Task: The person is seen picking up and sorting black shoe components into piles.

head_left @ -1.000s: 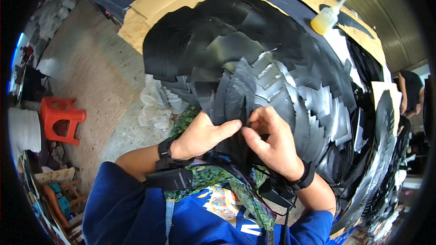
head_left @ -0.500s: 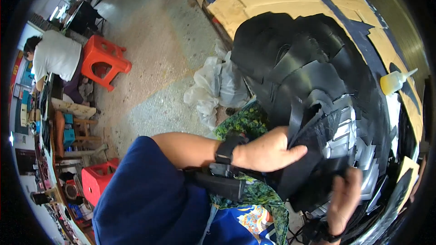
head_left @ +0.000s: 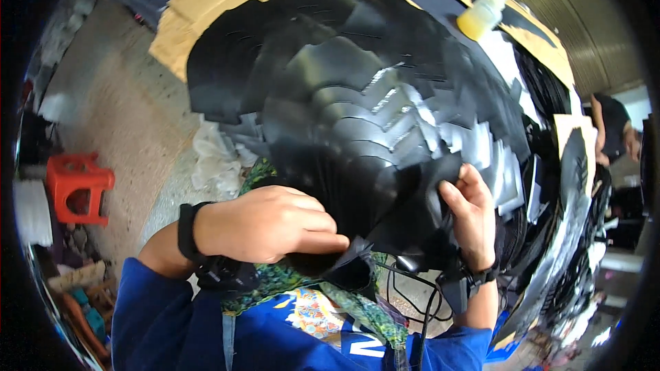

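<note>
A broad fan of overlapping thin black sheets (head_left: 337,69), leather-like and shiny in places, covers the work surface in front of me. My left hand (head_left: 268,225) is at the near edge of the pile, back upward, its fingers closed on a black leather-like piece (head_left: 352,271) that hangs toward my apron. To its right, my right hand (head_left: 473,216) pinches the edge of a dark flap (head_left: 419,199) between thumb and fingers, above the layered strips. Whether both hands hold one same piece, I cannot tell.
Yellowish cardboard (head_left: 206,3) lies under the pile. A squeeze bottle (head_left: 481,17) with yellow liquid and a nozzle stands at the far right. Thin black cables (head_left: 419,288) hang near my body. A red stool (head_left: 80,189) is on the floor at left; another person (head_left: 612,124) is at right.
The view has swung to the right. My left hand has moved to the pile's near edge. My right hand, blurred before, now pinches a black flap.
</note>
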`<state>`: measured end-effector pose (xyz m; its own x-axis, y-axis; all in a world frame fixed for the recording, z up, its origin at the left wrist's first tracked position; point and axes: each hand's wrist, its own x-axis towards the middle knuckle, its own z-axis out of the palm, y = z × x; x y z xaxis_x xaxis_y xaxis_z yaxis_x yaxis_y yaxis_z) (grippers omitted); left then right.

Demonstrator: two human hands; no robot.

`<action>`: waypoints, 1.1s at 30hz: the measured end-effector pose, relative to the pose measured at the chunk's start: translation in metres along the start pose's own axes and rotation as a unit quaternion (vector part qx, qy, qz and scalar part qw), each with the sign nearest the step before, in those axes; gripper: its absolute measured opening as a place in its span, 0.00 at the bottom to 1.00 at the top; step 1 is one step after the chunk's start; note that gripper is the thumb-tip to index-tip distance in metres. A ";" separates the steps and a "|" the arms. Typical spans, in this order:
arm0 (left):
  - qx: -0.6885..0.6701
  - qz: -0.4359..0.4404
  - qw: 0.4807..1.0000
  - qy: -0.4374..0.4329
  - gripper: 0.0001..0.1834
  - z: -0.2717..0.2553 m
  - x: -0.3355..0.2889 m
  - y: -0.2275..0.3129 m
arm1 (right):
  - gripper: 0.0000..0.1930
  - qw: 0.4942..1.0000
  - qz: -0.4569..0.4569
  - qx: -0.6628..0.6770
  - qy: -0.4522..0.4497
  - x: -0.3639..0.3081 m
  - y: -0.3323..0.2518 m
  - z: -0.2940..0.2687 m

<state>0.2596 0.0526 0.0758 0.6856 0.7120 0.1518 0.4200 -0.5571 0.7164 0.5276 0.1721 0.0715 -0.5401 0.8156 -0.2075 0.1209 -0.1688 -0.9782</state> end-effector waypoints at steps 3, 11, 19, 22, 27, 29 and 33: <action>0.080 0.038 0.996 -0.021 0.21 -0.012 0.010 0.002 | 0.11 0.999 -0.032 0.024 0.003 0.007 -0.008 0.013; 0.134 0.025 0.990 -0.036 0.17 -0.020 0.028 -0.007 | 0.11 0.961 -0.049 -0.268 0.037 0.028 -0.010 0.023; 0.164 0.006 0.986 0.012 0.15 -0.016 0.036 -0.011 | 0.09 0.995 -0.011 -0.103 -0.001 0.034 -0.009 0.021; 0.173 -0.003 0.985 0.008 0.15 -0.015 0.041 -0.014 | 0.10 0.988 -0.039 -0.150 0.003 0.035 -0.007 0.022; 0.185 -0.015 0.982 0.026 0.12 -0.012 0.049 -0.018 | 0.09 0.985 -0.043 -0.168 0.022 0.037 -0.003 0.024; 0.187 -0.020 0.982 0.021 0.11 -0.012 0.053 -0.020 | 0.09 0.985 -0.042 -0.167 0.024 0.037 -0.003 0.024; 0.197 -0.044 0.979 -0.009 0.10 -0.011 0.060 -0.024 | 0.10 0.982 -0.035 -0.184 0.030 0.037 -0.005 0.025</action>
<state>0.2836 0.1134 0.0754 0.6453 0.7591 0.0856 0.6728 -0.6178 0.4069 0.4859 0.1891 0.0683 -0.5101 0.8506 -0.1277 0.3832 0.0918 -0.9191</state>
